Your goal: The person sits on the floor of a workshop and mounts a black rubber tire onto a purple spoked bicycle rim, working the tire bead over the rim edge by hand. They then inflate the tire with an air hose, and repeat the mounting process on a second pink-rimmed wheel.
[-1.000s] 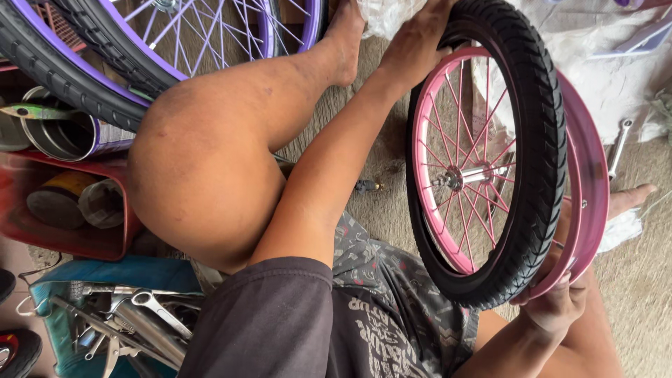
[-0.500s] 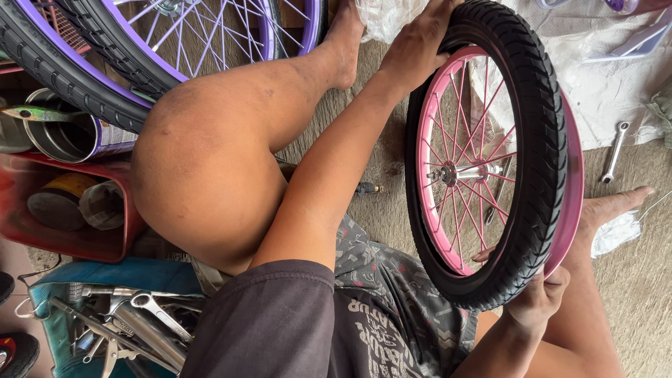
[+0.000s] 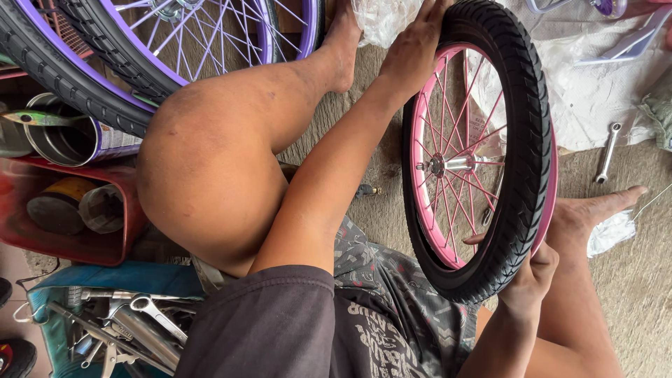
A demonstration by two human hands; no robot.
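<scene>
our left hand [image 3: 413, 49] pressed on the black tyre [image 3: 521, 147] at the frame's top while our right hand [image 3: 528, 269] gripped its lower edge, bracing the pink-rimmed wheel [image 3: 455, 164] upright, right of centre, between our legs.

Wheel [image 3: 483, 154] upright between the legs, left hand [image 3: 416, 45] on its far edge, right hand [image 3: 528, 276] under its near edge. Spanner [image 3: 606, 152] on the ground to the wheel's right. Two larger wheels [image 3: 140, 42] at far left; tin [image 3: 66, 136] just below them; tools in tray [image 3: 105, 325] at near left.
</scene>
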